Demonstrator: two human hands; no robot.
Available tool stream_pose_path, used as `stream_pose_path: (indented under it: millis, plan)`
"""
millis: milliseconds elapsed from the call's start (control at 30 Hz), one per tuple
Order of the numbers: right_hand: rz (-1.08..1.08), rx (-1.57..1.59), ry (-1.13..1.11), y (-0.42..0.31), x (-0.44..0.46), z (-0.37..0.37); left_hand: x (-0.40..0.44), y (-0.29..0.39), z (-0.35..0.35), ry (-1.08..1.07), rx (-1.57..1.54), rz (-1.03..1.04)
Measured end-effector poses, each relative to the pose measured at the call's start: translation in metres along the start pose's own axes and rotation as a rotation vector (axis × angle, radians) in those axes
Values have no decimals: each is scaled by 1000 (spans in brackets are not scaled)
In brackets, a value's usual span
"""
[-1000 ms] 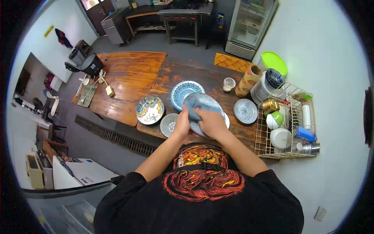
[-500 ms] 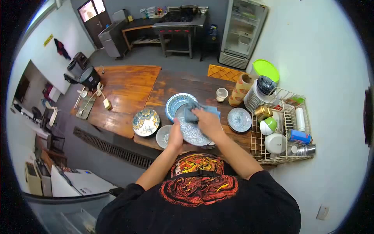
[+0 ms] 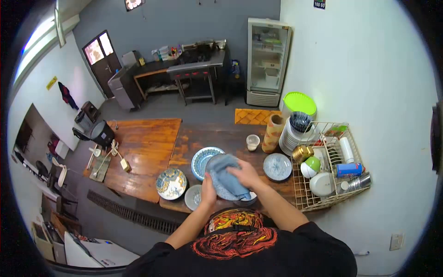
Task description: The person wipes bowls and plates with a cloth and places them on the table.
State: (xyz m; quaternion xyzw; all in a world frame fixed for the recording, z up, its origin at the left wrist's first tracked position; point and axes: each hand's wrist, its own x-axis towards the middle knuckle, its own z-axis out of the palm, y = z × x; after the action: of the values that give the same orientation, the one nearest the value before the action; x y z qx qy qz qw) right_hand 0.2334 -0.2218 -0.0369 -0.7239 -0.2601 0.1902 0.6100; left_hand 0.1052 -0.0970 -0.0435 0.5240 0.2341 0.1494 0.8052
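My left hand (image 3: 208, 190) is closed on the near-left edge of a grey-blue textured plate (image 3: 222, 192), which I hold above the table. A blue cloth (image 3: 227, 174) lies over the plate's face, gripped by my right hand (image 3: 245, 175). The cloth and my hands cover much of the plate. Just beyond it rests a blue patterned dish (image 3: 199, 162). To the left are a pale grey bowl (image 3: 192, 199) and a floral plate (image 3: 171, 184). A speckled light-blue plate (image 3: 277, 166) lies right of my right hand. Part of another dish shows beneath the held plate.
A wire rack (image 3: 323, 196) with cups, bowls and cans stands at the right. Near it are stacked white dishes (image 3: 290, 137), a patterned roll (image 3: 272, 135) and a small cup (image 3: 252, 142). A black pot (image 3: 102, 134) and a power strip (image 3: 124, 164) sit on the left.
The view has tilted up, so the table sits lower in the picture. The cloth, bunched before, now spreads over more of the plate and hangs past its near-right edge.
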Motion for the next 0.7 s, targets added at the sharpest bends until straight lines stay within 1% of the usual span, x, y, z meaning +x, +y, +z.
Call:
stream_pose_path:
  millis: [33,67,133,200,233,300,367,400,467,533,567,633,667,700]
  plan:
    - [237,290,2,-4,5,-10,2,-1,-3,-22,-26,-18]
    - [221,291,5,-5,8,-20,3,-2,-4,-30,-22,-4]
    - [416,663,210,-2,10,-35,3,-5,-6,4,-46,-21]
    - [123,311,546,46,28,-28,11,-8,-10,5,-42,-11]
    - [123,319,561,21,18,-29,15,-10,-11,14,-40,-14]
    - [-158,-543,626,-24,-11,-32,13,-21,-16,36,-29,-44]
    - [-207,-911,608,-40,-15,-15,11,-21,-16,5,-29,-80]
    - [-171,-909,615,-38,-17,-6,12,-18,-15,-18,-47,-94]
    - [-89,-1101,170,-24,-21,12,9,-19,-16,-61,-86,-127]
    - [-444,-950,101,18,-24,31,3,-20,-25,-79,-69,-169]
    - [-429,-950,109,-2,-32,29,4,-18,-29,-90,-67,-178]
    - [-310,-844,-203,-46,-47,21,8,-14,-29,-110,-70,-183]
    - [-352,-832,-195,-38,-46,26,10,-14,-27,-113,-66,-191]
    - [-392,-817,-188,-25,-44,33,11,-14,-24,-66,-70,-168]
